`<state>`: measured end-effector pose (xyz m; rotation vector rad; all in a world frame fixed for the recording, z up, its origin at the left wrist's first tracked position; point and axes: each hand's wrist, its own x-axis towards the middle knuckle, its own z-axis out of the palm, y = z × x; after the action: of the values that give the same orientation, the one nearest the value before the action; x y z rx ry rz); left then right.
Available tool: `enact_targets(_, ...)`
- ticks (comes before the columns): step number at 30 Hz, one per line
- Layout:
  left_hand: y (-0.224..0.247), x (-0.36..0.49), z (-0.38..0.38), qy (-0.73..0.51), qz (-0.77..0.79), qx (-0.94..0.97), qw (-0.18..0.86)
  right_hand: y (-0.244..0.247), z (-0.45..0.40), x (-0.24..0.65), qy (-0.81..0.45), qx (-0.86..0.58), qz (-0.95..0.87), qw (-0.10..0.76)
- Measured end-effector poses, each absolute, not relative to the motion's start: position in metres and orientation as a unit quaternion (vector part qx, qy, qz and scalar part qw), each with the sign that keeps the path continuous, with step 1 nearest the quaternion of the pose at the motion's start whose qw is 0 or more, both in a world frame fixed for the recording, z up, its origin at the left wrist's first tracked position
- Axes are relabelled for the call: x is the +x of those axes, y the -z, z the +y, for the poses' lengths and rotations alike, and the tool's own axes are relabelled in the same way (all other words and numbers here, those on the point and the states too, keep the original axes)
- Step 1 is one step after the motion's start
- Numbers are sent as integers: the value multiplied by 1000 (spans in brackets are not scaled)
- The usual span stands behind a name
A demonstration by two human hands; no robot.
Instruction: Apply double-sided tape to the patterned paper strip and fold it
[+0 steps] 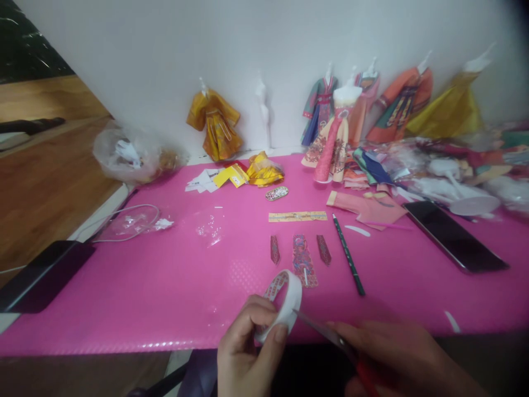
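Tape roll | ring-shaped | white outside | reddish print inside | tilted

Your pink-covered table stood before a plain pale wall on the far side; wood-grain flooring showed at left. Light glinted along your table's near edge.

I find the tape roll in my left hand, at the near edge of the table, and the scissors in my right hand, tip at the roll's right side. Beyond the roll, a panel lies between two strips. Behind these lies a band; behind the band, a cloth bundle. A pencil lies right of the strips, a phone farther right. A device lies at the table's left edge. At the back, a mannequin stands right of a robe.
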<state>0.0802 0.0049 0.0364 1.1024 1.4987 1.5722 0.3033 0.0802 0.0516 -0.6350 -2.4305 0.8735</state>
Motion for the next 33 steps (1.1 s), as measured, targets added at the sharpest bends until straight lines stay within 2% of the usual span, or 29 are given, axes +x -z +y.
enact_targets(8, -31, 78, -1, -595, 574, 441, 348, -43, 79, 311, -275, -237, -903, 228)
enact_targets(14, -32, 78, 1, -601, 575, 452, 324, -45, 80, 308, -242, -235, -904, 263)
enact_targets(28, -36, 81, 4, -613, 576, 435, 323, -51, 78, 307, -266, -263, -888, 267)
enact_targets(33, -35, 81, 4, -613, 571, 448, 314, -51, 78, 309, -232, -259, -900, 263)
